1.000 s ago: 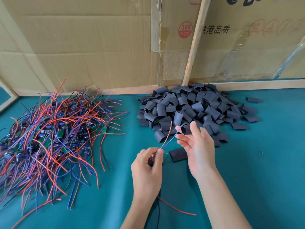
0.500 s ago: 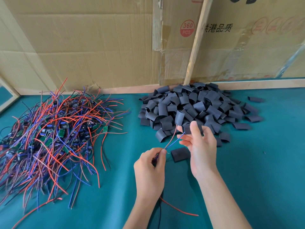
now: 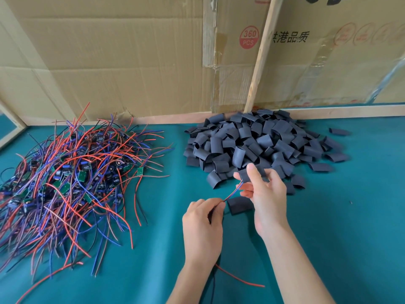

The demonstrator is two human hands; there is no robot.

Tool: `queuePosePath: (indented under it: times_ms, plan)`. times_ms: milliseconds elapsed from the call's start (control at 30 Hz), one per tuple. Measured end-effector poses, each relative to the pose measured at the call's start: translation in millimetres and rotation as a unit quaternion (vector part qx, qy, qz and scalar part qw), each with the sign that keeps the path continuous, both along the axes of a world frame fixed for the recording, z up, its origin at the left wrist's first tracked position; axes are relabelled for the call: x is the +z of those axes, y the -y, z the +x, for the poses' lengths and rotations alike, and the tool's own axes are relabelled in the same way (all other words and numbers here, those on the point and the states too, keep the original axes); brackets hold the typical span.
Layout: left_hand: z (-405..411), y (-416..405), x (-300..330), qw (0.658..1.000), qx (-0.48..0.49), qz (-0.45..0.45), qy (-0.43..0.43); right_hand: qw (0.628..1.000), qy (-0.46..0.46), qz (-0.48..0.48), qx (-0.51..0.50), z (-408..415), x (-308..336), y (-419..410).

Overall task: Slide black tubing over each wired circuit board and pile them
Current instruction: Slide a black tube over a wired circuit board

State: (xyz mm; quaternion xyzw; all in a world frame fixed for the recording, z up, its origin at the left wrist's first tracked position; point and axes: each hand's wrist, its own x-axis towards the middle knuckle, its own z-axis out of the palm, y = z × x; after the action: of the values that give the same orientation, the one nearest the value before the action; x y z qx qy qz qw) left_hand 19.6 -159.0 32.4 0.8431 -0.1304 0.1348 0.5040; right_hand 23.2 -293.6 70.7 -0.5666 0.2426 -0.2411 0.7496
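Your left hand (image 3: 202, 224), at six o'clock on the teal table (image 3: 350, 227), is pinching a wired circuit board's red and blue wires (image 3: 233, 192). Your right hand (image 3: 266, 194), toward one o'clock from it, is pinching a black tube (image 3: 245, 174) over the wire tips. The tubing pile (image 3: 258, 141) is lying at twelve o'clock, the tangled boards (image 3: 72, 176) at nine.

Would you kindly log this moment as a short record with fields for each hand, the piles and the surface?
left hand: grips a wired board's red and blue wires
right hand: pinches a black tube piece at the wire ends
tube pile: far right, by the cardboard wall
wired board pile: left
loose tube: flat between the hands
surface: teal cloth
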Motion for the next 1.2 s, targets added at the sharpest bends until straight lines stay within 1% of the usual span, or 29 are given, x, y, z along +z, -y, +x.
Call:
queuePosePath:
  times_ms: [100,267,333,400,500,633,733,800,900,1067,1133,1200]
  plan:
    - [-1.3,0.7,1.0,1.0,0.008,-0.021,-0.019,0.994,-0.035,-0.046,0.091,-1.1,0.2,-3.4]
    - [-4.7,0.0,2.5,0.988,0.017,-0.131,-0.085,0.972,-0.033,-0.143,0.185,-5.3,-0.2,-14.1]
    - [-5.4,-0.9,3.8,0.984,0.006,-0.138,-0.109,0.962,-0.037,-0.162,0.216,-5.5,-1.1,-16.9]
    - [-6.0,-1.0,5.8,0.983,-0.006,-0.138,-0.122,0.959,-0.039,-0.161,0.229,-5.4,-2.4,-19.7]
    - [-6.7,-1.6,8.4,0.982,-0.02,-0.137,-0.125,0.969,-0.023,-0.129,0.209,-5.3,-2.3,-21.6]
    - [-7.9,-1.1,9.0,0.984,-0.035,-0.141,-0.103,0.991,0.006,-0.039,0.128,-2.9,-0.6,-12.0]
    - [-6.4,0.1,6.6,0.989,-0.033,-0.114,-0.088,0.997,0.034,0.03,0.068,-1.4,-0.4,-2.3]
    - [-5.4,0.7,4.5,0.991,-0.023,-0.099,-0.085,0.996,0.038,0.05,0.059,-1.4,-0.6,0.1]
    - [-3.2,0.9,2.1,0.989,-0.003,-0.108,-0.099,0.997,0.021,0.013,0.066,-0.6,-3.2,-0.9]
    - [-1.3,0.3,1.6,0.991,0.007,-0.1,-0.093,0.982,-0.005,-0.083,0.167,-1.7,-6.0,-12.1]
    - [-1.5,0.7,1.6,0.991,0.006,-0.097,-0.09,0.98,-0.007,-0.116,0.16,-2.1,-5.6,-14.5]
    - [-1.4,0.7,1.3,0.992,0.012,-0.092,-0.087,0.982,-0.007,-0.14,0.125,-2.1,-5.4,-14.4]
